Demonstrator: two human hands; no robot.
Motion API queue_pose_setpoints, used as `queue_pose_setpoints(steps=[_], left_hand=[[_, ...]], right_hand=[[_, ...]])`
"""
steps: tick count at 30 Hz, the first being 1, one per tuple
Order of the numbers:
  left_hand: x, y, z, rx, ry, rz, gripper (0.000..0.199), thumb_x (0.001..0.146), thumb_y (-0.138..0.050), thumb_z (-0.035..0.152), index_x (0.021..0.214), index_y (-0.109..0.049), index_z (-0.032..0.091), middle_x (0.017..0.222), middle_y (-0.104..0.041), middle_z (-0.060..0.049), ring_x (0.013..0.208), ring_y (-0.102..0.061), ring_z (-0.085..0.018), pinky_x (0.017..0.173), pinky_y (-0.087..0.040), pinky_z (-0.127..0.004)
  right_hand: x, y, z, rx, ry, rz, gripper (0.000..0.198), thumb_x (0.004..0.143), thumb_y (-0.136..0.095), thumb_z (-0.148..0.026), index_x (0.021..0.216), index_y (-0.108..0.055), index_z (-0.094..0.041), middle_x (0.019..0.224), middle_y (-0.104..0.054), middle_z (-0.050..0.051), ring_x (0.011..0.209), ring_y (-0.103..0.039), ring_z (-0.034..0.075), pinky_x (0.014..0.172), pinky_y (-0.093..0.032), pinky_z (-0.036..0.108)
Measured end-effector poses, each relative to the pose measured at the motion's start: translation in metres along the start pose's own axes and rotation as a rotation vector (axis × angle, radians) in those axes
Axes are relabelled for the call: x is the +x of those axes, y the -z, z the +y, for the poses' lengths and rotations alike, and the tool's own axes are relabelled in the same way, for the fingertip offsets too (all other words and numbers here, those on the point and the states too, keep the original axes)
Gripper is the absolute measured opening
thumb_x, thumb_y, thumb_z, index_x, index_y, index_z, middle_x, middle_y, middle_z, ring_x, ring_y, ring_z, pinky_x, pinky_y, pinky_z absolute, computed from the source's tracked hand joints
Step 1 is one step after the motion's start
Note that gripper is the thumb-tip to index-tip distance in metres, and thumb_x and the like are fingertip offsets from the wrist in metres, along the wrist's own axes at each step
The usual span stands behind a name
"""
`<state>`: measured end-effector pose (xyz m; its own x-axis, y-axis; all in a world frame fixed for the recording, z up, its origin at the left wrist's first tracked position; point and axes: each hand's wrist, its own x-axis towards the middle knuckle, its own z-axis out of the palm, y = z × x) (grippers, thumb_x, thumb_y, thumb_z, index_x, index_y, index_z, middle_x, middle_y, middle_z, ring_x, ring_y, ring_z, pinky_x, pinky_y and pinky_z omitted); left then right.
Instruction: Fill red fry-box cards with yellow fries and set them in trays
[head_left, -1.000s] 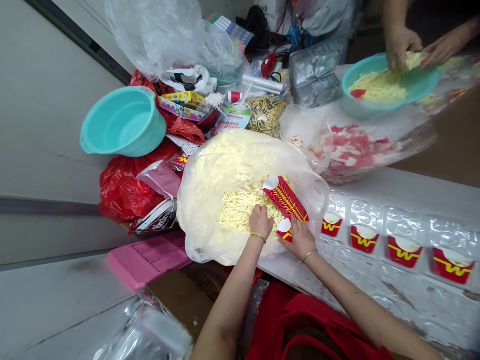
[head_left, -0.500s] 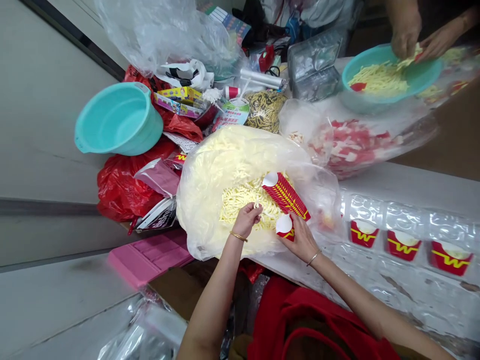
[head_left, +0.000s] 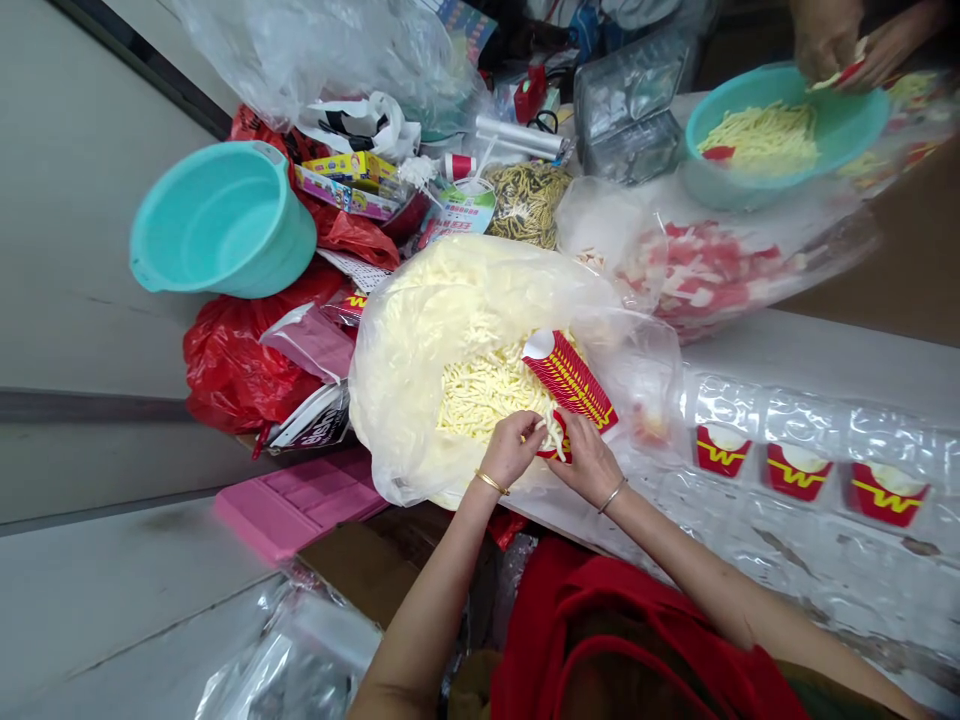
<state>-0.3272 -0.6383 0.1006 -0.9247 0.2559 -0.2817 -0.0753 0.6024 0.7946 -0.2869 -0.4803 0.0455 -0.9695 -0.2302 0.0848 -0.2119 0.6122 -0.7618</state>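
While both hands meet over a large clear plastic bag of pale yellow toy fries (head_left: pixel 480 385), the left hand (head_left: pixel 511 450) pinches a small bunch of the thin sticks and feeds them into a small red paper fry carton with a yellow mark (head_left: pixel 556 448). The right hand (head_left: pixel 589 462) grips that carton from its far side, fingers curled around it. Just beyond lies a nested stack of matching red cartons (head_left: pixel 570 378), resting on the fries. The carton looks light and thin-walled, likely to crush if squeezed, so its side edges seem the safest hold; the sticks look light, smooth and stiff. To the right, a clear moulded plastic blister tray (head_left: pixel 825 420) holds filled cartons in a row. A turquoise plastic basin (head_left: pixel 225 215) sits well to the left. Another person's hands work at a second turquoise bowl (head_left: pixel 847 130) in the far corner.
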Motion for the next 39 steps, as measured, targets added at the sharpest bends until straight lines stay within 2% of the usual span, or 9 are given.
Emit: queue_pose_setpoints(steps=[5,10,18,22,28,30,32,35,39], left_hand=[[-0.004,-0.017,0.002,0.007,0.062,0.061,0.012,0.077,-0.059,0.023,0.087,-0.058,0.017,0.075,-0.059,-0.001,0.066,-0.055,-0.012,0.064,-0.043,-0.023],[-0.013,-0.027,0.009,0.254,-0.023,-0.004,0.013,0.083,-0.05,0.02,0.077,-0.062,0.018,0.075,-0.061,-0.003,0.072,-0.057,-0.014,0.07,-0.043,-0.026],[-0.025,-0.032,0.006,0.114,0.002,-0.08,0.006,0.078,-0.057,0.02,0.083,-0.06,0.019,0.077,-0.065,-0.001,0.074,-0.06,-0.015,0.072,-0.046,-0.025],[-0.03,-0.043,0.001,0.048,0.088,0.039,0.013,0.081,-0.052,0.017,0.089,-0.062,0.018,0.082,-0.064,-0.002,0.074,-0.059,-0.014,0.071,-0.045,-0.025],[-0.03,-0.038,0.0,0.236,-0.031,0.014,0.02,0.087,-0.049,0.027,0.079,-0.066,0.021,0.081,-0.061,-0.004,0.08,-0.057,-0.016,0.075,-0.04,-0.028],[-0.019,-0.025,-0.011,0.258,0.064,0.125,0.025,0.089,-0.045,0.034,0.085,-0.065,0.02,0.08,-0.062,-0.005,0.076,-0.057,-0.016,0.071,-0.04,-0.028],[-0.002,-0.012,-0.026,0.389,0.267,0.241,0.033,0.086,-0.048,0.045,0.081,-0.065,0.017,0.074,-0.062,-0.008,0.074,-0.057,-0.019,0.067,-0.038,-0.029],[0.027,-0.004,-0.048,0.588,0.535,0.235,0.039,0.078,-0.056,0.053,0.068,-0.062,0.015,0.069,-0.062,-0.012,0.074,-0.058,-0.025,0.065,-0.037,-0.031],[0.046,-0.011,-0.059,0.615,0.547,0.246,0.02,0.075,-0.056,0.032,0.065,-0.058,0.015,0.069,-0.062,-0.011,0.073,-0.058,-0.024,0.064,-0.035,-0.03]], right_hand=[[-0.006,0.0,0.004,-0.015,-0.015,-0.027,0.072,0.075,-0.063,-0.025,0.136,-0.028,-0.016,0.119,-0.049,0.015,0.11,-0.047,0.03,0.093,-0.046,0.048],[-0.014,-0.004,0.007,-0.005,0.022,-0.064,0.07,0.074,-0.06,-0.02,0.136,-0.029,-0.017,0.117,-0.051,0.014,0.11,-0.048,0.03,0.093,-0.045,0.048],[-0.023,-0.006,0.016,0.019,0.028,-0.09,0.072,0.075,-0.06,-0.022,0.138,-0.026,-0.017,0.125,-0.048,0.015,0.115,-0.046,0.03,0.094,-0.044,0.049],[-0.03,-0.009,0.017,0.042,0.051,-0.103,0.072,0.076,-0.06,-0.026,0.139,-0.025,-0.018,0.127,-0.048,0.015,0.117,-0.045,0.03,0.095,-0.044,0.05],[-0.038,-0.012,0.021,0.094,0.053,-0.076,0.073,0.079,-0.058,-0.027,0.141,-0.02,-0.02,0.127,-0.047,0.015,0.117,-0.046,0.031,0.094,-0.044,0.053],[-0.038,-0.01,0.024,0.09,0.029,-0.063,0.076,0.079,-0.06,-0.031,0.142,-0.019,-0.02,0.131,-0.045,0.016,0.12,-0.045,0.031,0.096,-0.043,0.054],[-0.036,-0.008,0.024,0.081,-0.002,-0.057,0.077,0.079,-0.061,-0.034,0.142,-0.019,-0.019,0.132,-0.044,0.016,0.121,-0.044,0.031,0.097,-0.043,0.052],[-0.034,-0.006,0.023,0.079,-0.027,-0.065,0.077,0.079,-0.062,-0.034,0.141,-0.021,-0.018,0.129,-0.045,0.016,0.119,-0.045,0.03,0.099,-0.042,0.05],[-0.031,-0.006,0.02,0.089,-0.015,-0.065,0.076,0.079,-0.061,-0.034,0.141,-0.021,-0.018,0.128,-0.045,0.015,0.119,-0.045,0.029,0.099,-0.041,0.05]])
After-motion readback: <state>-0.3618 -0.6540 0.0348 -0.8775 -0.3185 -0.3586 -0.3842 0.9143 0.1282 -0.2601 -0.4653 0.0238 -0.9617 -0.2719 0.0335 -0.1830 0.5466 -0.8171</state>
